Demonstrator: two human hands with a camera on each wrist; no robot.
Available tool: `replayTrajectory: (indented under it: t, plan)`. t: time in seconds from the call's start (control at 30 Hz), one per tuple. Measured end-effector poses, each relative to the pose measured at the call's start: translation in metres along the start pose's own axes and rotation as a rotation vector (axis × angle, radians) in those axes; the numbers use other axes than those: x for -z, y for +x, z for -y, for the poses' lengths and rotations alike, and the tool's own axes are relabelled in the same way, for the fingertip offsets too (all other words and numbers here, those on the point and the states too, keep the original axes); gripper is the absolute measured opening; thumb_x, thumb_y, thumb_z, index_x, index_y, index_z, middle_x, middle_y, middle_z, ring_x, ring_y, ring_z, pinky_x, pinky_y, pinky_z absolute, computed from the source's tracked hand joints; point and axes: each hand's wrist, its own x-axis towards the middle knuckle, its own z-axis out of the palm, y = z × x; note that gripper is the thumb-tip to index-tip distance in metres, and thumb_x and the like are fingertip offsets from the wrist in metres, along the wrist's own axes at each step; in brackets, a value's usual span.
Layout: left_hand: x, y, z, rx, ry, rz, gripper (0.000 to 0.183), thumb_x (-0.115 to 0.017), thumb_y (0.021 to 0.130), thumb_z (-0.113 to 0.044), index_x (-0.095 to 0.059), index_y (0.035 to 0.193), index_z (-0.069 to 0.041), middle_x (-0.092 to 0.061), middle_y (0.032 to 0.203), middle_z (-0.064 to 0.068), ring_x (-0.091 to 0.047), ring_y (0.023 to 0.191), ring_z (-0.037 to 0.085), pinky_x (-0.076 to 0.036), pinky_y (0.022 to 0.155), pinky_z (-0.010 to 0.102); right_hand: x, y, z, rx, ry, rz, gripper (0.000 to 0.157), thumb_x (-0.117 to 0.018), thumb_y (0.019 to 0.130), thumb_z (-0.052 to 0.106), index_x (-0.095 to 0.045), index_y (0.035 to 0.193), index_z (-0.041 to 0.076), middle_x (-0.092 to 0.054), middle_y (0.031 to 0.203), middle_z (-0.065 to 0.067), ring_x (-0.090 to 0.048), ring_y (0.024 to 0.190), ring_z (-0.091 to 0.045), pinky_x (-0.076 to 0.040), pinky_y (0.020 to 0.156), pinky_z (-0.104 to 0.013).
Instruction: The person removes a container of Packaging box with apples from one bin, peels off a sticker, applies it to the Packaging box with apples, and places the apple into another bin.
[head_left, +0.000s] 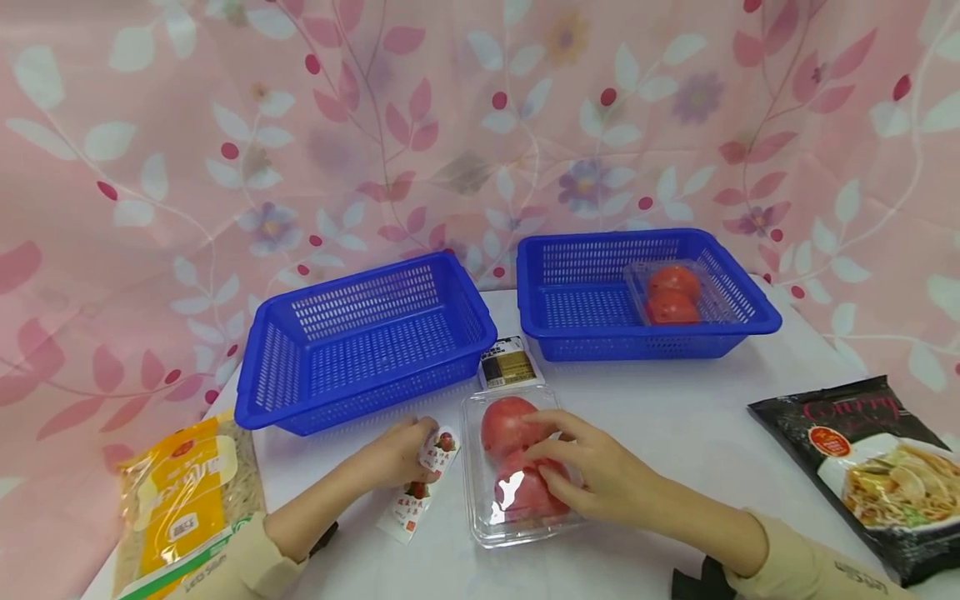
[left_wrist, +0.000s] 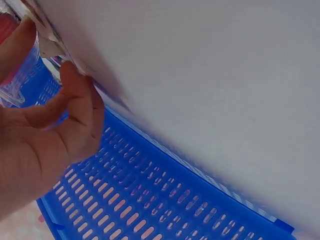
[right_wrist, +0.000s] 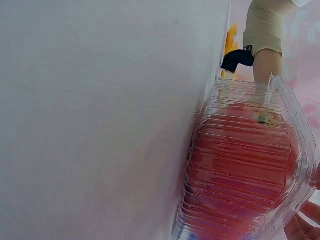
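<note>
A clear plastic box (head_left: 474, 500) with two red tomatoes (head_left: 517, 492) lies on the table in front of the person, its lid on. The right hand (head_left: 592, 467) rests its spread fingertips on the lid; in the right wrist view, fingers (right_wrist: 302, 227) show beside the lid's edge. Left of the box, the left hand (head_left: 397, 454) pinches a strip of printed fruit stickers (head_left: 412, 500), whose lower end hangs toward the table. In the left wrist view, the thumb and curled fingers of the left hand (left_wrist: 55, 120) are at the strip's edge, which is only partly visible.
Two blue plastic baskets (head_left: 367, 400) (head_left: 645, 346) stand at the back; the right one holds another box of tomatoes (head_left: 673, 296). A card with a black and gold label (head_left: 510, 367) lies between them. A yellow food bag (head_left: 183, 492) is at left, a black noodle packet (head_left: 862, 467) at right.
</note>
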Motion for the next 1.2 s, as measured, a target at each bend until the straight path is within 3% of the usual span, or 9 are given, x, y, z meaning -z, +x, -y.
replayTrajectory:
  t: [0.2,0.4,0.47,0.53,0.7,0.8,1.03,1.2]
  plan:
    - [0.005,-0.003,-0.001,0.05,0.116,0.013,0.038,-0.082,0.066,-0.027,-0.056,0.081,-0.005,-0.047,0.078,0.005,-0.045,0.072,0.019,-0.043,0.061,0.034,-0.001,-0.001,0.0,0.026,0.004,0.004,0.023,-0.062,0.08,0.005,-0.067,0.099,0.017,-0.052,0.12,-0.007,-0.054,0.107,-0.023,-0.05,0.082,-0.037]
    - [0.006,-0.004,0.002,-0.047,0.118,0.026,0.029,-0.08,0.069,-0.022,-0.053,0.062,-0.013,-0.047,0.066,-0.001,-0.041,0.067,0.015,-0.038,0.056,0.029,-0.002,-0.003,0.0,0.048,-0.003,0.012,0.022,-0.059,0.084,0.008,-0.066,0.102,0.019,-0.051,0.121,-0.006,-0.053,0.109,-0.024,-0.048,0.085,-0.037]
    - [0.006,-0.003,0.002,-0.069,0.093,0.029,0.026,-0.08,0.069,-0.019,-0.055,0.066,-0.013,-0.048,0.067,-0.001,-0.043,0.068,0.015,-0.04,0.055,0.029,-0.001,-0.003,0.0,0.051,-0.005,0.014,0.022,-0.059,0.084,0.008,-0.066,0.102,0.019,-0.051,0.121,-0.006,-0.052,0.109,-0.024,-0.048,0.086,-0.036]
    - [0.006,-0.001,0.003,-0.071,0.081,0.032,0.026,-0.081,0.068,-0.018,-0.059,0.081,-0.013,-0.051,0.078,0.001,-0.045,0.073,0.017,-0.043,0.057,0.029,-0.001,-0.002,0.0,0.045,-0.009,0.021,0.023,-0.06,0.083,0.007,-0.066,0.101,0.019,-0.051,0.122,-0.006,-0.052,0.109,-0.023,-0.048,0.086,-0.036]
    - [0.007,0.003,0.003,-0.1,0.093,0.053,0.064,-0.081,0.068,-0.018,-0.056,0.126,-0.017,-0.045,0.103,0.009,-0.044,0.086,0.021,-0.045,0.067,0.032,0.001,-0.002,0.002,0.003,-0.006,0.055,0.03,-0.065,0.078,0.004,-0.066,0.102,0.021,-0.05,0.123,-0.005,-0.05,0.111,-0.023,-0.049,0.083,-0.041]
    - [0.007,0.004,0.002,-0.139,0.121,0.059,0.061,-0.08,0.068,-0.02,-0.059,0.125,-0.017,-0.044,0.106,0.011,-0.042,0.088,0.021,-0.043,0.07,0.034,0.001,-0.002,0.002,0.008,-0.011,0.063,0.03,-0.065,0.078,0.004,-0.066,0.103,0.021,-0.049,0.123,-0.005,-0.05,0.112,-0.023,-0.049,0.083,-0.041]
    - [0.005,0.007,0.006,-0.203,0.162,-0.007,0.05,-0.081,0.068,-0.02,-0.066,0.114,-0.012,-0.049,0.118,0.015,-0.047,0.103,0.03,-0.043,0.086,0.042,0.001,-0.003,0.001,0.024,-0.03,0.046,0.028,-0.064,0.078,0.005,-0.066,0.101,0.02,-0.05,0.123,-0.005,-0.05,0.112,-0.021,-0.048,0.086,-0.038]
    - [0.003,0.005,0.008,-0.227,0.135,-0.019,0.041,-0.08,0.068,-0.016,-0.069,0.107,-0.01,-0.054,0.11,0.011,-0.051,0.095,0.025,-0.049,0.077,0.036,0.003,-0.004,0.001,0.012,-0.018,0.045,0.03,-0.065,0.076,0.003,-0.066,0.101,0.02,-0.05,0.124,-0.004,-0.049,0.114,-0.021,-0.049,0.085,-0.039]
